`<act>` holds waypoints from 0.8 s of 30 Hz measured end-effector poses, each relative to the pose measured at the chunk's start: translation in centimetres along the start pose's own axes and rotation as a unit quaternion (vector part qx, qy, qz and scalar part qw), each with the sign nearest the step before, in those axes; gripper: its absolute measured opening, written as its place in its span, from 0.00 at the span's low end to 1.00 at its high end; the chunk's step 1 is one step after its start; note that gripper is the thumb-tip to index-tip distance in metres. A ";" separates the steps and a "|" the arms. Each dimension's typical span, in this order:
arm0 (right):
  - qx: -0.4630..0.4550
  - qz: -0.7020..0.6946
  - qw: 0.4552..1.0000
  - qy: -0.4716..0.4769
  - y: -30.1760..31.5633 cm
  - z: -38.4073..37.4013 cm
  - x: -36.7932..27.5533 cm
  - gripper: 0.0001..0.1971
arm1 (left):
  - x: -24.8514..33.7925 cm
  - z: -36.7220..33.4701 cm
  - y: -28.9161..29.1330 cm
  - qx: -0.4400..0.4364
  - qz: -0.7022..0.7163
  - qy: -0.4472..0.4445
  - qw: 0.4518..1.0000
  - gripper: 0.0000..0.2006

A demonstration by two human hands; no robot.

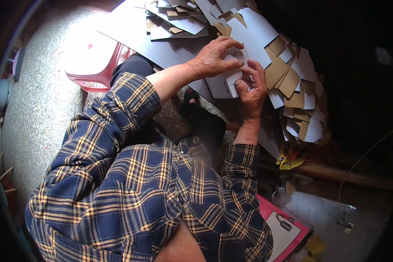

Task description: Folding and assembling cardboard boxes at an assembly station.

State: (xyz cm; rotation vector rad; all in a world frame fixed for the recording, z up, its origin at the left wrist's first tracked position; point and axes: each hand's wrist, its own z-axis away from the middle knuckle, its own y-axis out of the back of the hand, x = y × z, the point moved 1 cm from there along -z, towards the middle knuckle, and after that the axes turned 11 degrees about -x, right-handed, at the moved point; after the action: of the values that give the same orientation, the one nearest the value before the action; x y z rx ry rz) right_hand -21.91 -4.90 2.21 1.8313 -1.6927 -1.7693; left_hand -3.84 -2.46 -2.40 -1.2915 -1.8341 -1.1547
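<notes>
A small white cardboard box [221, 87] with dark print on one side is between my two hands at the table's near edge, its top flaps partly raised. My left hand [215, 57] reaches over it from the left, thumb and forefinger curved about the upper flaps. From the right, my right hand [253, 91] grips the box's side, with the thumb in front and the fingers bent behind. Some fingertips are hidden by the flaps. Just beyond lies a heap of flat white and brown cartons [254, 30].
More flattened cartons [305, 83] spread along the right of the grey table [163, 51]. A pink stool [91, 78] with a bright top stands at the left. Low on the right are a pink box [288, 227], a yellow packet [288, 159] and clear plastic wrap [318, 209].
</notes>
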 end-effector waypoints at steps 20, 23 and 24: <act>0.019 -0.130 0.989 -0.069 -0.3 -0.4 0.6 0.11 | -0.1 0.7 -0.3 0.036 0.014 0.035 0.999 0.16; 0.023 -0.211 0.975 -0.065 -0.3 -0.4 0.5 0.10 | -0.1 0.7 -0.6 0.046 0.002 0.033 0.998 0.14; 0.038 -0.199 0.977 -0.069 0.1 -0.3 0.6 0.09 | 0.3 0.3 -0.8 0.049 -0.012 0.021 0.998 0.14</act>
State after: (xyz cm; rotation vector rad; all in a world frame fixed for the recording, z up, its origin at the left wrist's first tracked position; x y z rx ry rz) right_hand -21.94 -5.53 1.92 2.2613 -1.5356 -2.0441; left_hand -4.70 -2.16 -2.56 -1.1849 -1.8564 -1.0812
